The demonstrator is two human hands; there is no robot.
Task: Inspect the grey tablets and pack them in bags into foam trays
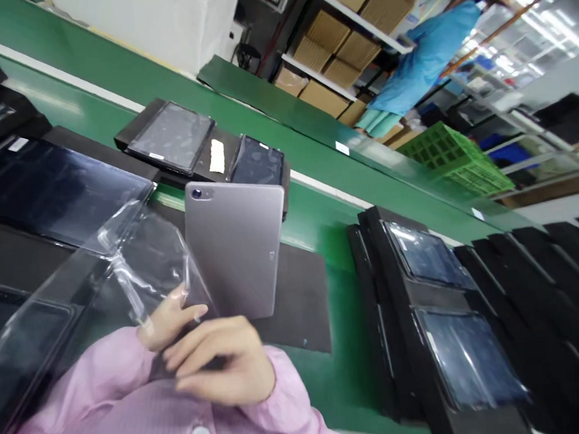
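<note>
A grey tablet (pixel 236 248) stands tilted in front of me, its back and camera facing me. By its lower left edge, my left hand (pixel 170 318) is closed on a crinkled clear plastic film (pixel 152 254), which stretches away to the left. Whether those fingers also grip the tablet is hidden. My right hand (pixel 225 359), slightly blurred, hovers just below the tablet with fingers curved and apart, and I see nothing in it. Under the tablet lies a dark grey mat (pixel 303 296).
Black trays holding tablets (pixel 170 136) surround the green workbench (pixel 352 372) on the left and at the back. More stacked black trays (pixel 387 316) with tablets stand at right. Beyond are a green crate (pixel 452 157), shelved cartons (pixel 325 33) and a person in blue (pixel 421 53).
</note>
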